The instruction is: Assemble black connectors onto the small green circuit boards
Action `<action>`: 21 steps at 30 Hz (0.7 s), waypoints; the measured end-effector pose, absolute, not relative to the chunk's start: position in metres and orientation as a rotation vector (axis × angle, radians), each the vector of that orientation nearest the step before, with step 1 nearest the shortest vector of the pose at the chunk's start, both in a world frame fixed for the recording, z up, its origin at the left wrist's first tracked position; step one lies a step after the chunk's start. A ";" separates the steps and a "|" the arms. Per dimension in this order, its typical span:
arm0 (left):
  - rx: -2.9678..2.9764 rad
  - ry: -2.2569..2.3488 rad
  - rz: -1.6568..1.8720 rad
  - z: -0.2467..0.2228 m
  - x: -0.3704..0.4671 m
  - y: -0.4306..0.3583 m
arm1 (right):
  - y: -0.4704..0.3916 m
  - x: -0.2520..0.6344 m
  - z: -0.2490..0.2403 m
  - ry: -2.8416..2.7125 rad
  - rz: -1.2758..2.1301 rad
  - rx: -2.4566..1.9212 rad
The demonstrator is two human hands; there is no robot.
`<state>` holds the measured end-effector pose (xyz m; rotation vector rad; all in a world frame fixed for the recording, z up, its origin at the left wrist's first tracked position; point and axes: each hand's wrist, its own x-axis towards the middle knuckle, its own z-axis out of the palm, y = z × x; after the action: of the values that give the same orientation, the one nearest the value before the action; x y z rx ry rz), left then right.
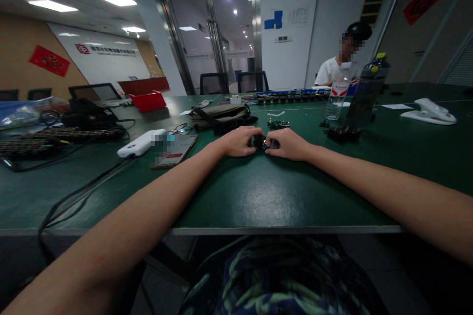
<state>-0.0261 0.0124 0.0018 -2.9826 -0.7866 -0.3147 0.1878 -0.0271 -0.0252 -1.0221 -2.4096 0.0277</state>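
Between my two hands is a small dark part (259, 141) with a glint of blue and metal; its kind is too small to tell. My left hand (243, 141) has its fingers curled round the left side of that part. From the right, my right hand (287, 144) pinches at its other side with thumb and forefinger. Both hands rest low over the green table (258, 192). Just beyond them lies a small green circuit board (279, 124).
A grey-brown bag (221, 116), a phone (173, 151) and a white power bank (141, 143) with cables lie left. To the right stand a clear water bottle (335, 96), a dark bottle (364, 101) and a white device (430, 112). A person (332, 69) sits across.
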 end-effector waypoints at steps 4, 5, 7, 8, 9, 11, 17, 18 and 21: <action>-2.988 -0.758 -0.388 0.000 -0.024 0.012 | -0.026 0.189 -0.026 -2.389 0.022 -1.012; -2.991 -0.755 -0.398 0.000 -0.024 0.012 | -0.026 0.189 -0.026 -2.386 0.024 -1.006; -2.997 -0.754 -0.410 -0.001 -0.022 0.012 | -0.026 0.189 -0.026 -2.370 0.034 -0.984; -2.999 -0.754 -0.419 -0.001 -0.022 0.012 | -0.027 0.188 -0.026 -2.357 0.042 -0.972; -3.000 -0.756 -0.433 -0.001 -0.021 0.012 | -0.027 0.188 -0.026 -2.341 0.051 -0.958; -2.996 -0.760 -0.462 -0.001 -0.021 0.011 | -0.027 0.188 -0.026 -2.302 0.065 -0.919; -2.946 -0.757 -0.505 -0.002 -0.020 0.012 | -0.027 0.187 -0.026 -2.200 0.080 -0.811; -2.935 -0.756 -0.497 -0.002 -0.020 0.012 | -0.027 0.187 -0.026 -2.188 0.086 -0.808; -2.910 -0.754 -0.491 -0.002 -0.021 0.015 | -0.028 0.187 -0.025 -2.154 0.084 -0.806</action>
<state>-0.0209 0.0146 -0.0023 -2.9100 -0.7542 -0.4914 0.1866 -0.0280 -0.0249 -0.8055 -2.1538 0.0841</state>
